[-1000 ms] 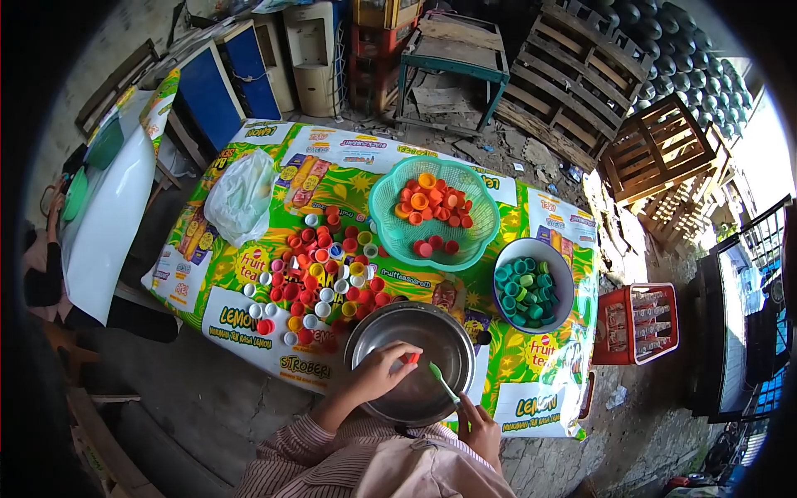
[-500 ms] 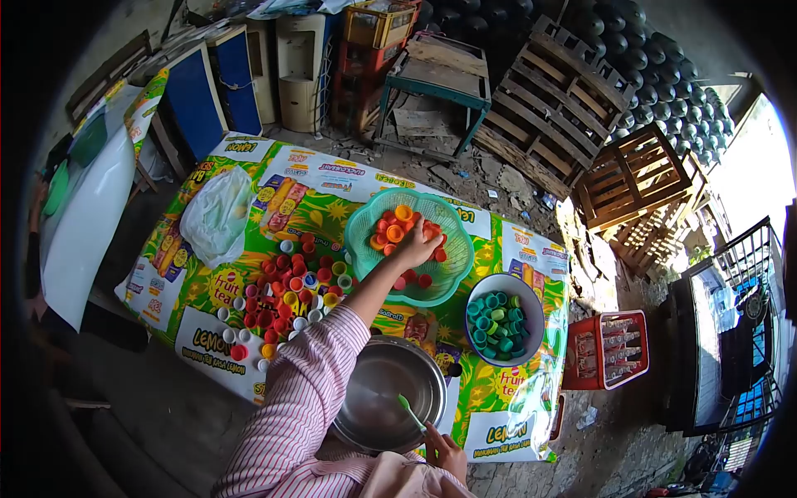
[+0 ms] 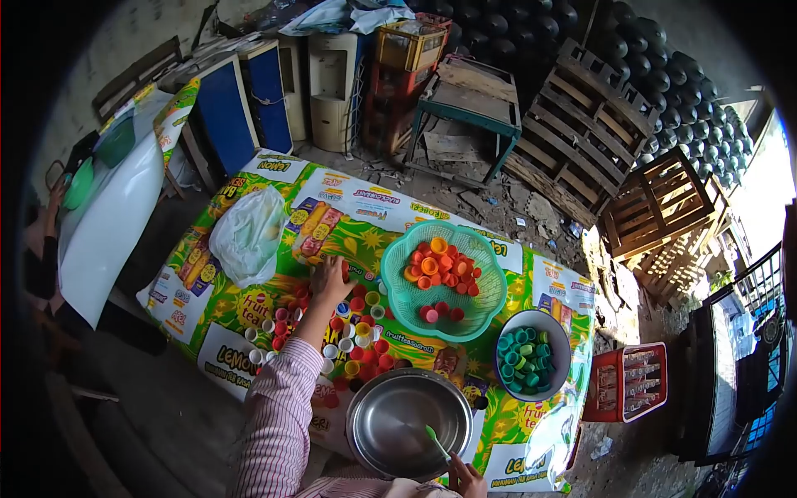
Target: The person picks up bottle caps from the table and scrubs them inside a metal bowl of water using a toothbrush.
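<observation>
My left hand (image 3: 332, 282) reaches over the far edge of the loose caps, its fingers closed around a red bottle cap (image 3: 345, 268). Red, yellow, white and blue bottle caps (image 3: 363, 329) lie scattered below and beside it. To its right, a teal plastic basket (image 3: 490, 290) holds red and orange caps (image 3: 444, 267), with a few darker red ones apart near its front. In my right hand (image 3: 466, 480), at the bottom edge, is a slim tool with a light-green tip (image 3: 433, 436); its exact kind is unclear. It extends over a steel basin (image 3: 398, 423).
A white bowl (image 3: 567, 344) of green caps stands right of the basket. A crumpled plastic bag (image 3: 249, 236) lies left on the patterned table cover (image 3: 187, 319). Beyond the table are a red crate (image 3: 603, 382), wooden pallets (image 3: 581, 124) and a small table (image 3: 473, 91).
My left hand has left the basket and moved left to the loose caps, where it grips a red one. My right hand keeps the tool over the basin. The view has shifted slightly.
</observation>
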`<action>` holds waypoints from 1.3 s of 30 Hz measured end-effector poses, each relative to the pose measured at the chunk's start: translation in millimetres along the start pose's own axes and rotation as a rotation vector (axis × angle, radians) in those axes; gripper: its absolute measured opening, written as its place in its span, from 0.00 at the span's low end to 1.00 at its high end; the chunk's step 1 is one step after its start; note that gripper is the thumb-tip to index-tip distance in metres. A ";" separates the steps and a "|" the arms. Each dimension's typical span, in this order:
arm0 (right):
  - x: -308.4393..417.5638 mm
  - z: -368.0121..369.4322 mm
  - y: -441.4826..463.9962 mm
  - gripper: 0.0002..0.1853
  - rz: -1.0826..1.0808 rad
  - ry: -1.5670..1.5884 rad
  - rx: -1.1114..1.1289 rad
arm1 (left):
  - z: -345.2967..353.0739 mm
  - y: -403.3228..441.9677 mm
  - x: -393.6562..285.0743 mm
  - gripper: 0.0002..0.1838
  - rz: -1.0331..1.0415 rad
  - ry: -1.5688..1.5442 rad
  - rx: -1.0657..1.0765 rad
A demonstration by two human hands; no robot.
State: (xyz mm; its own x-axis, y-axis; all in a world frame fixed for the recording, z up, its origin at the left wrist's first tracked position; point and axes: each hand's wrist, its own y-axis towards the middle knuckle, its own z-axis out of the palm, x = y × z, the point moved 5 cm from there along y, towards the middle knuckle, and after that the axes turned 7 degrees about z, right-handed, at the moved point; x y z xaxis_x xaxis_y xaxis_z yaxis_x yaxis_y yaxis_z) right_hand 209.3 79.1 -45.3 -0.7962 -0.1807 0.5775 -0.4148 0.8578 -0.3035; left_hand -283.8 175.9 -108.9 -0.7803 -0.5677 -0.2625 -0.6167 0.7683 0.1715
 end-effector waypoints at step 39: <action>12.0 -10.1 17.3 0.21 -0.181 -0.069 -0.028 | -100.0 -139.1 -4.3 0.27 0.057 -1.003 -0.043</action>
State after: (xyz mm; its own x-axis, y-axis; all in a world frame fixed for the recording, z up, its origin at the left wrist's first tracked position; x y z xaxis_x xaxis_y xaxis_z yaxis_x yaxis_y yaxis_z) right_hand 197.0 96.6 -36.0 -0.7387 -0.3647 0.5668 -0.5419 0.8215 -0.1776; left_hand -205.1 42.0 -36.6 -0.3722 -0.0038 -0.9282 -0.6000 0.7639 0.2375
